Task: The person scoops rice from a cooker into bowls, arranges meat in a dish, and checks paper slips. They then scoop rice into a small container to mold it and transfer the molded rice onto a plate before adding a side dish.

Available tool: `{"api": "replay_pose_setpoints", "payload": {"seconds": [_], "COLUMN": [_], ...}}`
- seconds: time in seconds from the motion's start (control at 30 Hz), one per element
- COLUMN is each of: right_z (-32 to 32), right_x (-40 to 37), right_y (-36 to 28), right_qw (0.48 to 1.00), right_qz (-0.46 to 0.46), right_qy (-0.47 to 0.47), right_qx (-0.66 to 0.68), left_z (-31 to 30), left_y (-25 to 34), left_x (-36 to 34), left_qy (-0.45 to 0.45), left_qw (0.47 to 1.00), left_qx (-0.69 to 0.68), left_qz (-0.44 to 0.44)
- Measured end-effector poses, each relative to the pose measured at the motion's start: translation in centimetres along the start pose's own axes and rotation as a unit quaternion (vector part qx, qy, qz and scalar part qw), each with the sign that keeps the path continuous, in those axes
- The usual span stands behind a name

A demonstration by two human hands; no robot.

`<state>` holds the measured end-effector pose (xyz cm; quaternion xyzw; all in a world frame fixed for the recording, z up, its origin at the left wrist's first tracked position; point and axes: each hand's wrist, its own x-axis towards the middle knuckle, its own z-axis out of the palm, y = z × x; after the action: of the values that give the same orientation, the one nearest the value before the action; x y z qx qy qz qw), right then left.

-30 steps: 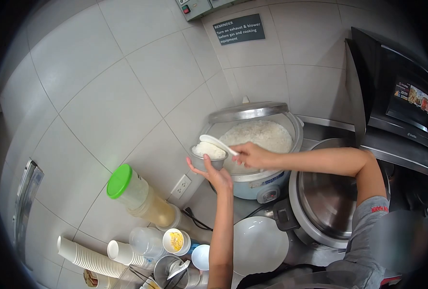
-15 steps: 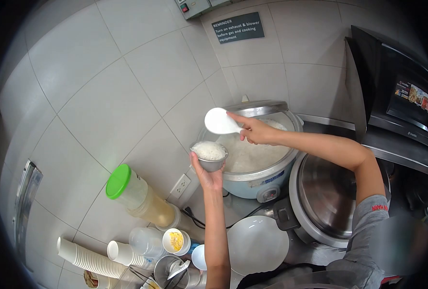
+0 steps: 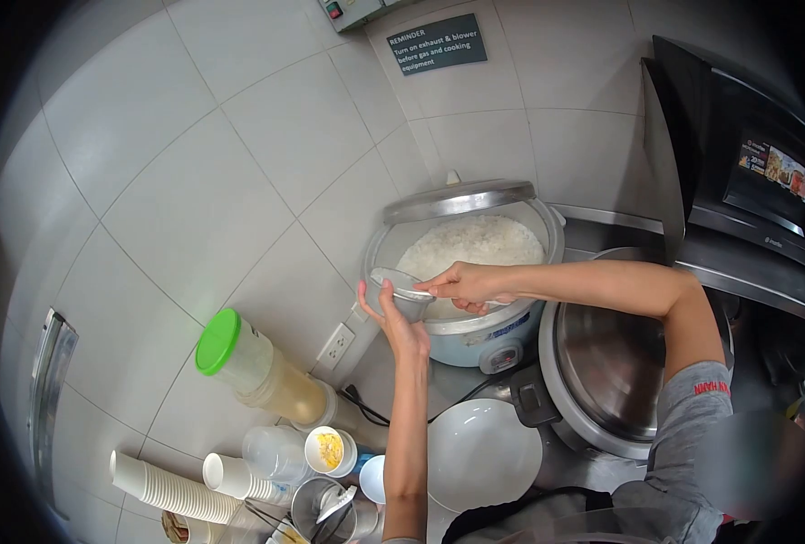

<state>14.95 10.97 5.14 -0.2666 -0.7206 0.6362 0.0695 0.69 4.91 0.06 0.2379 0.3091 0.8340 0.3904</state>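
Observation:
My left hand (image 3: 406,334) holds a small metal cup (image 3: 412,308) from below, at the near-left rim of the open rice cooker (image 3: 461,347). In my right hand (image 3: 471,285) is a white rice paddle (image 3: 397,280), its blade lying flat across the top of the cup. The paddle and fingers hide most of what is in the cup. Cooked white rice (image 3: 480,240) fills the cooker behind my hands. The cooker's metal lid (image 3: 461,197) is tilted up at the back.
A second cooker with a shut steel lid (image 3: 602,372) stands right. Nearer are a white plate (image 3: 484,453), a green-lidded container (image 3: 218,342), stacked paper cups (image 3: 171,485), a cup of yellow food (image 3: 330,451) and a metal container with utensils (image 3: 307,508). A black appliance (image 3: 747,190) stands at right.
My right hand has brought the rice paddle down from above the cooker onto the cup's top. The heaped rice on the cup no longer shows. My left hand still holds the cup.

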Motion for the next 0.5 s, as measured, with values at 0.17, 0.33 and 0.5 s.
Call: {"api": "replay_pose_setpoints", "payload": {"seconds": [0.17,0.33,0.5], "right_z": [-0.8,4.4,8.7], "right_x": [-1.5,-3.1,-7.9], "right_y": [-3.6,-3.4,-5.4], "right_qw": [0.993,0.886,0.94], "right_qz": [-0.003,-0.257,-0.069], "right_qy": [-0.019,0.013,-0.066], "right_qx": [-0.113,-0.387,-0.328], "left_z": [-3.2,-2.7,-5.4], "left_y": [0.7,4.8,8.0], "left_x": [-1.3,-6.6,-13.8], "left_qy": [-0.059,-0.064,-0.071], "left_qw": [0.996,0.994,0.983], "left_qx": [-0.056,-0.056,-0.12], "left_qz": [-0.043,-0.065,-0.122]}}
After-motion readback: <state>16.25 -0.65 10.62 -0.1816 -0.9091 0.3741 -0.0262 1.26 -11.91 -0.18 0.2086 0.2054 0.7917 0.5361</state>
